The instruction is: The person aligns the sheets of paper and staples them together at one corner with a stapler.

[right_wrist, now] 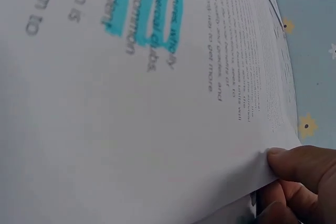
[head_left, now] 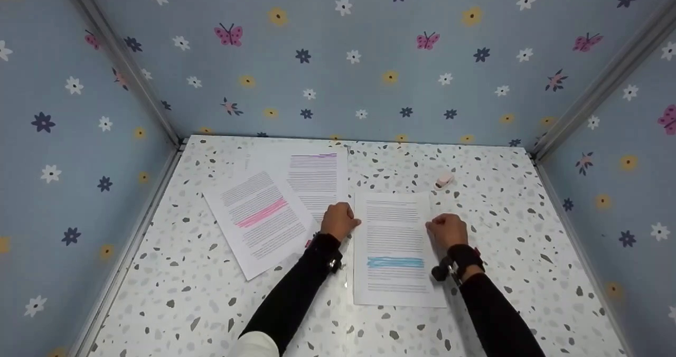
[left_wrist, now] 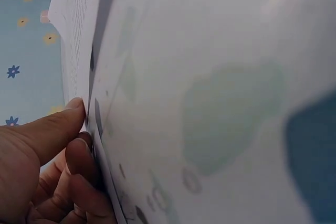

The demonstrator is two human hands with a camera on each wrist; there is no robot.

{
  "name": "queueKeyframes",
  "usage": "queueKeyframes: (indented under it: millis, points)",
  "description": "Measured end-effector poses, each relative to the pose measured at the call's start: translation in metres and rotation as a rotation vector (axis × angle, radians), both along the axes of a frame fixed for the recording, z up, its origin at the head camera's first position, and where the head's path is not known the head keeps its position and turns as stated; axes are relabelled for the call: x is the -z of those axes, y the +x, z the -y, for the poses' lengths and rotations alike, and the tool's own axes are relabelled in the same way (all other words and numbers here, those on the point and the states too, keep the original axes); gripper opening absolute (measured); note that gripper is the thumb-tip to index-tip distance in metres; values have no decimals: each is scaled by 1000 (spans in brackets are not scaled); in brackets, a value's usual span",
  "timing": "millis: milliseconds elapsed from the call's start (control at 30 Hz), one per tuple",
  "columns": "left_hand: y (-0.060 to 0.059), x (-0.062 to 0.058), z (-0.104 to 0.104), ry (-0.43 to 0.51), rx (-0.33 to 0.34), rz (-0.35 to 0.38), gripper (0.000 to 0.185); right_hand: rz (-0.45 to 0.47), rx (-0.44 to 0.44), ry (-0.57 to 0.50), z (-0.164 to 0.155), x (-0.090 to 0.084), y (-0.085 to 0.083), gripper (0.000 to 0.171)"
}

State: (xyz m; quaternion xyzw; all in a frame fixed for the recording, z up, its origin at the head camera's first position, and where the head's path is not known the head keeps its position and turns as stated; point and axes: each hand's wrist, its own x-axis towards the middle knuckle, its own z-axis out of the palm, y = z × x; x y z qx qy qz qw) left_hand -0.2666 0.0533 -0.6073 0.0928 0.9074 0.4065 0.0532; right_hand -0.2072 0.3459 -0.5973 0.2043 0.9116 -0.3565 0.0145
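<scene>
In the head view a printed sheet of paper (head_left: 395,230) with a blue highlighted band lies upright between my two hands. My left hand (head_left: 338,221) pinches its left edge between thumb and fingers; the left wrist view shows the thumb (left_wrist: 65,116) against the paper's edge. On the opposite side my right hand (head_left: 449,231) pinches the right edge. In the right wrist view its thumb (right_wrist: 294,163) lies on top of the sheet, with fingers curled beneath. The blue strokes (right_wrist: 157,9) show there too. Whether more than one sheet is held I cannot tell.
Left of my left hand lies a tilted sheet with a pink band (head_left: 264,225), overlapping a sheet with purple marking (head_left: 317,180). A small pale pink object (head_left: 444,181) sits behind the held paper. Flower-patterned panels (head_left: 348,56) surround the speckled table (head_left: 174,272).
</scene>
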Motion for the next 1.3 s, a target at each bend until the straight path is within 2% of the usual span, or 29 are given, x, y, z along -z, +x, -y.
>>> queueKeyframes:
  millis: [267, 733, 900, 1100, 1300]
  points:
    - [0, -3, 1, 1, 32, -11, 28, 12, 1, 10, -1, 0, -1, 28]
    - [1, -9, 2, -14, 29, 5, 23, 63, -2, 10, -1, -4, -3, 26]
    - [-2, -6, 0, -17, 22, 10, 23, 72, 2, 2, -1, -4, -3, 25]
    - [-5, 1, -1, -31, 18, -35, 28, 62, -7, 16, -2, -1, -3, 25]
    - [-4, -2, 0, -21, 23, -33, 29, 62, -7, 22, -3, -2, -4, 24]
